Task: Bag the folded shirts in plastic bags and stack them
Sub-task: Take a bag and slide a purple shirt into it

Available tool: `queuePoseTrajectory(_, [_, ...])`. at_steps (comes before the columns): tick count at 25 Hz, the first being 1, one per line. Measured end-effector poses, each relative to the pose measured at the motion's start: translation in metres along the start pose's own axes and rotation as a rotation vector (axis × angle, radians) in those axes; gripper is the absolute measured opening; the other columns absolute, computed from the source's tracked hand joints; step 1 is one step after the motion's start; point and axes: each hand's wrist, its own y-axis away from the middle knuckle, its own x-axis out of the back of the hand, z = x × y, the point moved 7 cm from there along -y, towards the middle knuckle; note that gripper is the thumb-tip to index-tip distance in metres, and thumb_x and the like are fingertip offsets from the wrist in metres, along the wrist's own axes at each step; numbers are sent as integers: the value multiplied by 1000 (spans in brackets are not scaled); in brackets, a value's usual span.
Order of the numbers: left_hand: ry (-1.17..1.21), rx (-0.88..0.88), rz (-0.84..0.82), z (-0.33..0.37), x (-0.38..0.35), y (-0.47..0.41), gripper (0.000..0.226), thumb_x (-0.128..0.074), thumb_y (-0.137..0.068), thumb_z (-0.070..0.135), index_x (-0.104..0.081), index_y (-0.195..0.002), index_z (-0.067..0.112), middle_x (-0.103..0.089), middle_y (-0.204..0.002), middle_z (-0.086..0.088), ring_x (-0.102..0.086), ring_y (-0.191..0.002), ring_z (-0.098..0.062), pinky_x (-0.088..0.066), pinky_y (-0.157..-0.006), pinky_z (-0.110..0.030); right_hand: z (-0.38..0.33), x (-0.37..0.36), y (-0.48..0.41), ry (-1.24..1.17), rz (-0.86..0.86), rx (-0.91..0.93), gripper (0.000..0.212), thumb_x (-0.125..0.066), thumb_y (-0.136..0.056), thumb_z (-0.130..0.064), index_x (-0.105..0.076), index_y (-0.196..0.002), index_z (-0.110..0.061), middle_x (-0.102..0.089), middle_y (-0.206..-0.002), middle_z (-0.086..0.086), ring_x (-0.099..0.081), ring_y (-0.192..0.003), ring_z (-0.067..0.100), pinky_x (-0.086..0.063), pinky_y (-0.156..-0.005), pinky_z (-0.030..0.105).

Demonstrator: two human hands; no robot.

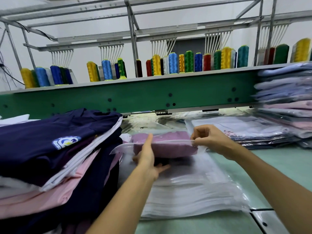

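Note:
A folded mauve shirt (166,148) lies at the mouth of a clear plastic bag (194,169), on top of a thick pile of empty bags (190,200). My left hand (148,157) grips the shirt's left edge, thumb on top and fingers underneath. My right hand (207,136) pinches the bag's upper lip and holds it up above the shirt's right corner. A tall pile of folded unbagged shirts (55,157), navy, white and pink, rises at the left. Bagged shirts are stacked at the right (285,105).
A green machine beam (135,95) runs across the back, with a shelf of coloured thread cones (172,64) on it. A low pile of bagged shirts (244,130) lies flat behind my right hand. Pale green table surface (278,166) shows at right.

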Motion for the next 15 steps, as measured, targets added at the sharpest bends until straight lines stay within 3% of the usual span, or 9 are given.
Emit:
queuePoseTrajectory(2, [-20, -34, 75, 2, -17, -2, 72, -75, -80, 32, -35, -137, 15, -48, -129, -16, -55, -104, -42, -55, -73, -67, -8, -13, 3, -26, -92, 2, 15, -63, -66, -8, -49, -63, -3, -55, -73, 26, -47, -69, 19, -31, -63, 34])
queuePoseTrajectory(4, [-75, -95, 140, 4, -27, -10, 57, -63, -78, 9, -42, -132, 7, -55, -123, -19, -61, -99, -39, -57, -73, -65, -11, -27, 7, -35, -212, -10, 8, -61, -67, -6, -53, -64, -6, -55, -69, 13, -46, -68, 17, -33, -62, 30])
queuePoseTrajectory(7, [-271, -298, 264, 17, -24, -15, 63, -51, -83, 2, -35, -143, 8, -52, -138, -18, -60, -113, -37, -51, -98, -48, -11, -46, 10, -99, -292, -18, 8, -58, -73, 1, -62, -76, -6, -62, -75, 7, -54, -71, 16, -43, -66, 22])
queuePoseTrajectory(9, [-330, -428, 276, 31, -25, -15, 64, -50, -86, 0, -34, -147, 11, -53, -137, -11, -57, -111, -30, -43, -99, -32, -10, -42, 3, -156, -85, -12, 14, -58, -83, 6, -66, -85, -5, -67, -78, 8, -60, -71, 15, -48, -66, 21])
queuePoseTrajectory(12, [-396, -501, 293, 56, -26, -20, 59, -49, -86, -2, -44, -143, 15, -60, -131, -9, -58, -110, -32, -47, -102, -38, -6, -20, -4, -99, 325, -23, 14, -57, -94, -1, -66, -91, -11, -67, -84, 10, -60, -73, 13, -51, -59, 21])
queuePoseTrajectory(13, [-439, -524, 288, 63, -28, -20, 55, -50, -86, -1, -49, -139, 15, -64, -125, -10, -61, -106, -33, -50, -99, -40, -2, -15, -6, -97, 401, -34, 14, -56, -95, -3, -66, -93, -13, -66, -86, 9, -59, -74, 13, -52, -59, 21])
queuePoseTrajectory(15, [-519, -593, 247, 80, -37, -19, 41, -53, -86, -1, -61, -123, 16, -69, -105, -5, -63, -86, -24, -55, -78, -31, 6, -6, -9, -78, 491, -61, 13, -56, -96, -7, -65, -94, -17, -65, -86, 4, -59, -75, 12, -51, -57, 17])
